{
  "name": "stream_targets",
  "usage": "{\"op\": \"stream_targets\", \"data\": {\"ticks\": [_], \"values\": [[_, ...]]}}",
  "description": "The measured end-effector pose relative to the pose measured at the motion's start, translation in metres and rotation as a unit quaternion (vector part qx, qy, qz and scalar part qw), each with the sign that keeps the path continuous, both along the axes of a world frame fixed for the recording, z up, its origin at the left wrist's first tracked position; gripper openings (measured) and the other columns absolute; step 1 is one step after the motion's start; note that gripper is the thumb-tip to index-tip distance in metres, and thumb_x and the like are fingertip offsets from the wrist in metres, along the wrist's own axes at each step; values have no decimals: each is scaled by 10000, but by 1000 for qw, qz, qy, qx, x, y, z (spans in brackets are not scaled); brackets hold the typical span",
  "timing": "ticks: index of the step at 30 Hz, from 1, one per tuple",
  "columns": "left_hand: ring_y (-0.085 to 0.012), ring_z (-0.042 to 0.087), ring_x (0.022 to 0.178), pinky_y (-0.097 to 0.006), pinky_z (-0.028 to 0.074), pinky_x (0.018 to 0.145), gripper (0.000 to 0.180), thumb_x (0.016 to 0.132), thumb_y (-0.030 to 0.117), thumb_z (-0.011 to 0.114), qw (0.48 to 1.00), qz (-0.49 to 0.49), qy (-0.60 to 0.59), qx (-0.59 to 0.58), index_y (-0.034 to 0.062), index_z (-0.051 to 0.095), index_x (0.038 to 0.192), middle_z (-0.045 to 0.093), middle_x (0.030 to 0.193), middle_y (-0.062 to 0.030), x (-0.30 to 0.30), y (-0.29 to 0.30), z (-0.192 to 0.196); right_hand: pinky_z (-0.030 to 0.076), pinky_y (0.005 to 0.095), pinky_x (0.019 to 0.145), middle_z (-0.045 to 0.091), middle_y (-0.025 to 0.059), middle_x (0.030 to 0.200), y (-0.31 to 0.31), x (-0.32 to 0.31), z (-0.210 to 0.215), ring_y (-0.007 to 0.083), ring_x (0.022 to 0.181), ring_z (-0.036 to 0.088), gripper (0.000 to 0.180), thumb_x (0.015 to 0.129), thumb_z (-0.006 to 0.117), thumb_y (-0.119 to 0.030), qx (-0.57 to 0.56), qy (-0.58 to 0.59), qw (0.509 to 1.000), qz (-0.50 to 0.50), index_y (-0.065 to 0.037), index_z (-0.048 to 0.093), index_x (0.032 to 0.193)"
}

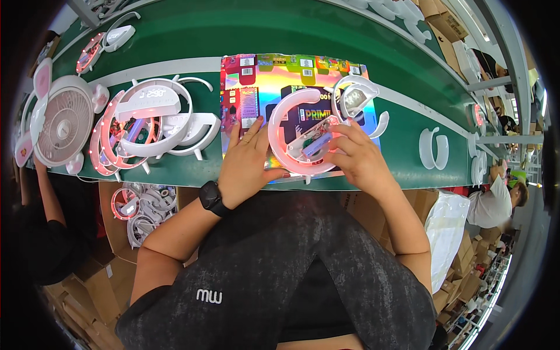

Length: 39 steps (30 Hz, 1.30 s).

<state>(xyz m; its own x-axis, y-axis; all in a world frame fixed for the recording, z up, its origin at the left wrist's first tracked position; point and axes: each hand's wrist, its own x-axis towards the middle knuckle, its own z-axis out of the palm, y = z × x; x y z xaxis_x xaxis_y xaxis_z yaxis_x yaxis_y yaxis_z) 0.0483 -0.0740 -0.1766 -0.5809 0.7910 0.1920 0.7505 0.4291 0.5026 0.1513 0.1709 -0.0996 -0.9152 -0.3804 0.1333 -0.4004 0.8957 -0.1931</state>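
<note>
A pinkish-lit, C-shaped ring lamp (280,137) lies before me on a shiny printed cardboard sheet (274,73). Its base is uncovered, showing a lilac cylindrical battery (318,146) and small wiring. My left hand (248,160) rests flat on the sheet left of the ring, fingers apart, thumb stretched toward its lower edge. Over the right side of the base, my right hand (359,154) is closed with bent fingers, its tips at the inner parts; what they pinch is hidden. A white clock cover with a loop (356,99) lies just beyond that hand.
Several ring lamps (154,116) are stacked at left, beside a white fan (64,125). White curved pieces (433,149) lie rightward on the green table (402,125). Below the left edge, a carton (119,248) holds more lamp parts. Another person's arm (49,198) shows at far left.
</note>
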Motion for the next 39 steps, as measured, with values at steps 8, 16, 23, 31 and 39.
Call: {"op": "stream_targets", "data": {"ticks": [8, 16, 23, 31, 39], "values": [[-346, 409, 1393, -617, 184, 1148, 990, 708, 569, 781, 997, 63, -33, -12, -27, 409, 1405, 485, 1433, -231, 13, 9, -1, 403, 556, 1105, 634, 14, 969, -6, -2, 3, 290, 1171, 567, 306, 606, 709, 0, -33, 5, 999, 31, -100, 681, 894], [-352, 405, 1396, -640, 151, 1143, 994, 744, 537, 762, 996, 78, -36, -9, -55, 354, 1431, 468, 1435, -271, 14, 15, -9, 410, 502, 1099, 643, -5, 932, 3, -10, 4, 262, 1135, 584, 309, 595, 712, -26, 3, 14, 998, 55, -110, 685, 891], [-356, 389, 1405, -651, 116, 1147, 1001, 737, 526, 765, 993, 95, -60, 20, -34, 331, 1445, 465, 1450, -238, 16, 16, -6, 250, 653, 1132, 630, 13, 1148, 16, 5, -34, 293, 1251, 519, 355, 651, 719, -51, 50, 24, 998, 12, -137, 693, 995], [-382, 522, 1272, -594, 178, 1154, 845, 738, 555, 757, 996, 8, -46, -74, 1, 527, 1333, 614, 1259, -224, 18, -19, 51, 369, 439, 1082, 440, 204, 1441, -13, 60, -43, 341, 1324, 444, 578, 868, 683, -148, -279, 101, 900, -319, 32, 465, 1372], [-285, 671, 646, -399, 499, 544, 429, 853, 382, 706, 998, 48, 26, 38, 15, 661, 1070, 679, 735, -154, -31, 66, 38, 520, 288, 844, 660, 86, 1122, -33, 34, -63, 162, 1011, 649, 314, 923, 550, 0, -603, -51, 712, -357, 11, 592, 1234]]}}
